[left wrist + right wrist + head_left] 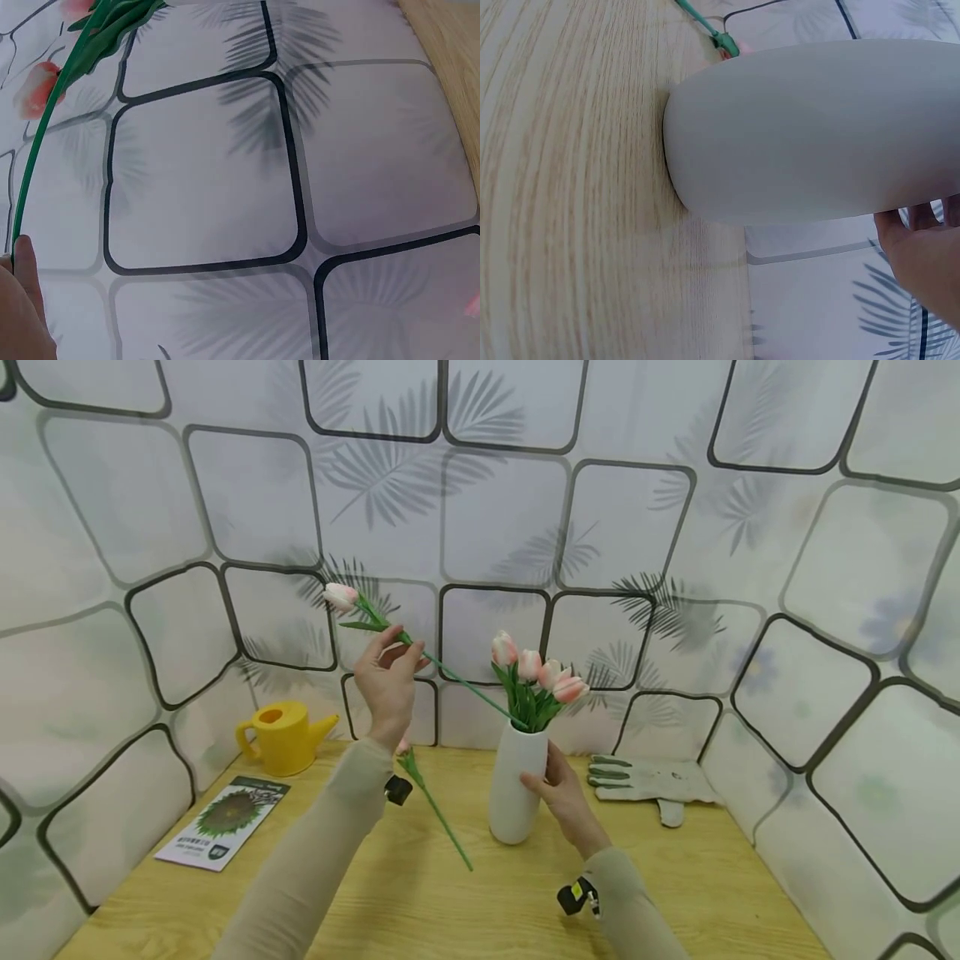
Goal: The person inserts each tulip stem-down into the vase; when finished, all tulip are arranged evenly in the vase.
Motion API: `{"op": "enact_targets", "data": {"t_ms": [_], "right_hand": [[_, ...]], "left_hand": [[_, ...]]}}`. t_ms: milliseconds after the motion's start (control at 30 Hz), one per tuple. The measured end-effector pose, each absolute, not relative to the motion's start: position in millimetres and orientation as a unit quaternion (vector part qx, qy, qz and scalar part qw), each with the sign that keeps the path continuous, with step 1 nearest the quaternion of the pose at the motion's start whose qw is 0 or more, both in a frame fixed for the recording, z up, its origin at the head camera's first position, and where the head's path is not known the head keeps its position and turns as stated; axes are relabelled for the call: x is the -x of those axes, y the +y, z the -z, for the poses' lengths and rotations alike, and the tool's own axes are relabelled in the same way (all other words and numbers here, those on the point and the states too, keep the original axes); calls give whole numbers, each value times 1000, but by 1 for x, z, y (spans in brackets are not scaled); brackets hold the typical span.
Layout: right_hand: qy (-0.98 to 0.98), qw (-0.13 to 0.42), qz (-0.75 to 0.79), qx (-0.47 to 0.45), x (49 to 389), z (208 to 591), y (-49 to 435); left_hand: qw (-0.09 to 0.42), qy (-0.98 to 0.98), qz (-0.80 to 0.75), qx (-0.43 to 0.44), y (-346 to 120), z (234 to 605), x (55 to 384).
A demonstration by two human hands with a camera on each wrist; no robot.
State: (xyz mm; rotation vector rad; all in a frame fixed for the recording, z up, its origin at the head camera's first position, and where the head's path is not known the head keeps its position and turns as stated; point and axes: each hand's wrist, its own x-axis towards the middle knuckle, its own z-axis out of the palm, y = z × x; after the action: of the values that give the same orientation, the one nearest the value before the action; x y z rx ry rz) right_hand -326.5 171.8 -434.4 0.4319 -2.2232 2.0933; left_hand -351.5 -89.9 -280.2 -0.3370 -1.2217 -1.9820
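My left hand (390,681) pinches the green stem of a pink-and-white artificial tulip (342,597) above the table. The stem slants down to the right, and its lower end reaches the mouth of a white vase (517,785). Several pink tulips (549,677) stand in that vase. Around the vase's upper right side, my right hand (566,797) grips it with thumb in front; the right wrist view shows the vase's base (697,150) on the wood. Another tulip (435,806) lies on the table, its bloom partly hidden behind the left wrist.
At the back left stands a yellow watering can (288,742). A seed packet with a sunflower picture (225,822) lies in front of it. Work gloves (648,779) rest at the back right. Patterned cloth walls (510,518) border the wooden table (450,910).
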Motion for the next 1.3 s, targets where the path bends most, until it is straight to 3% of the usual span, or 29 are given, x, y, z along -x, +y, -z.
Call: {"op": "enact_targets", "data": {"t_ms": [600, 1300], "right_hand": [[-720, 30, -679, -138, 323, 436, 172], [-721, 31, -677, -144, 325, 435, 170]], "left_hand": [[442, -625, 587, 262, -51, 276, 341], [425, -709, 413, 382, -17, 311, 327]]}}
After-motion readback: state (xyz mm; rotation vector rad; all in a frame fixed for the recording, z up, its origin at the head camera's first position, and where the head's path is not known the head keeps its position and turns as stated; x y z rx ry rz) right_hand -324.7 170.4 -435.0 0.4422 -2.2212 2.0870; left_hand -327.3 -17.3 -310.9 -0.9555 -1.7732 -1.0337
